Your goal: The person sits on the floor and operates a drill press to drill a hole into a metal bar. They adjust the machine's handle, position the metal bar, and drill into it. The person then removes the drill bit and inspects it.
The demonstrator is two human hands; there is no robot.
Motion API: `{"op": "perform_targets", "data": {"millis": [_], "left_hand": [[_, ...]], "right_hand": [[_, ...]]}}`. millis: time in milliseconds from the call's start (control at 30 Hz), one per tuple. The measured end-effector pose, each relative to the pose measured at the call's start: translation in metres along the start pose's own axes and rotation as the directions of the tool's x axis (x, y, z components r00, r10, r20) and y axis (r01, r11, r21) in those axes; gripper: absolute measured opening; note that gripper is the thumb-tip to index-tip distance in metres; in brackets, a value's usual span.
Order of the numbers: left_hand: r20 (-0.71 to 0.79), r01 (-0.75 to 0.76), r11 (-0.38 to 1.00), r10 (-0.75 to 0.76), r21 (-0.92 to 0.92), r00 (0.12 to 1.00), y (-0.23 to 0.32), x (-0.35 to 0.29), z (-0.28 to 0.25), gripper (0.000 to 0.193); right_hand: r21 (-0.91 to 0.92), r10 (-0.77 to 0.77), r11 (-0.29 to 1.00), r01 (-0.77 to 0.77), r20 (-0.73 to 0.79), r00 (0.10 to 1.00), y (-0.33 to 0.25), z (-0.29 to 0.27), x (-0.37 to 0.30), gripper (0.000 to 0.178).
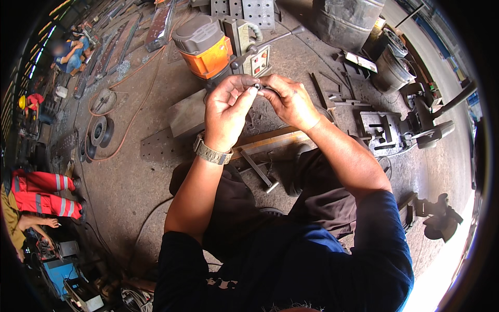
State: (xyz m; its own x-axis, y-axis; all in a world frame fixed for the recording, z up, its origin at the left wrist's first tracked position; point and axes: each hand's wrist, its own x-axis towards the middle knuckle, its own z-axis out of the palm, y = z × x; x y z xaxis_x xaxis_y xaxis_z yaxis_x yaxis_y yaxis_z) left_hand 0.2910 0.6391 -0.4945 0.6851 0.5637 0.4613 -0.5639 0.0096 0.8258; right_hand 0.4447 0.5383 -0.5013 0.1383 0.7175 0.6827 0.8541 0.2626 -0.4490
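Just behind my knees, both hands meet in front of an orange and grey magnetic drill (208, 60). A small dark metal piece (258, 86) is pinched between their fingertips; its exact kind is too small to tell, and the fingers partly cover it. My left hand (228, 106), with a watch (212, 152) on the wrist, closes on it with thumb and fingers. From the other side my right hand (292, 101) grips it with curled fingers. Close beyond the hands are the drill's lever handle (275, 40) and its control panel (260, 62).
A steel bar (275, 139) and a T-shaped metal tool (259, 170) lie before me. Right stands a machine with a slotted base (379, 130). A drum (345, 21) is at the back. Cables (127, 143) cross the left floor; a person in red trousers (44, 195) is left.
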Motion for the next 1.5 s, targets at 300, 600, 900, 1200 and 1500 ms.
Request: {"op": "perform_targets", "data": {"millis": [300, 600, 900, 1200, 1500], "left_hand": [[0.008, 0.017, 1.000, -0.018, 0.012, 1.000, 0.000, -0.002, -0.001, 0.017], [-0.011, 0.005, 0.999, -0.005, 0.054, 1.000, 0.004, -0.002, -0.002, 0.018], [-0.041, 0.015, 0.999, -0.014, 0.035, 0.999, 0.007, -0.002, 0.001, 0.019], [-0.118, 0.048, 0.999, -0.050, -0.016, 0.992, 0.001, -0.003, -0.006, 0.016], [-0.176, 0.066, 0.997, -0.070, -0.030, 0.982, -0.004, -0.003, 0.003, 0.013]], "right_hand": [[0.009, -0.021, 1.000, 0.021, -0.027, 0.999, 0.003, 0.001, -0.001, 0.019], [0.008, -0.061, 0.998, 0.061, -0.060, 0.996, 0.002, 0.000, 0.002, 0.022], [-0.005, -0.066, 0.998, 0.066, -0.071, 0.995, -0.001, -0.002, 0.003, 0.025], [-0.006, -0.036, 0.999, 0.036, -0.082, 0.996, -0.006, -0.004, 0.003, 0.026], [-0.011, -0.027, 1.000, 0.026, -0.031, 0.999, 0.005, -0.011, -0.003, 0.028]]}}
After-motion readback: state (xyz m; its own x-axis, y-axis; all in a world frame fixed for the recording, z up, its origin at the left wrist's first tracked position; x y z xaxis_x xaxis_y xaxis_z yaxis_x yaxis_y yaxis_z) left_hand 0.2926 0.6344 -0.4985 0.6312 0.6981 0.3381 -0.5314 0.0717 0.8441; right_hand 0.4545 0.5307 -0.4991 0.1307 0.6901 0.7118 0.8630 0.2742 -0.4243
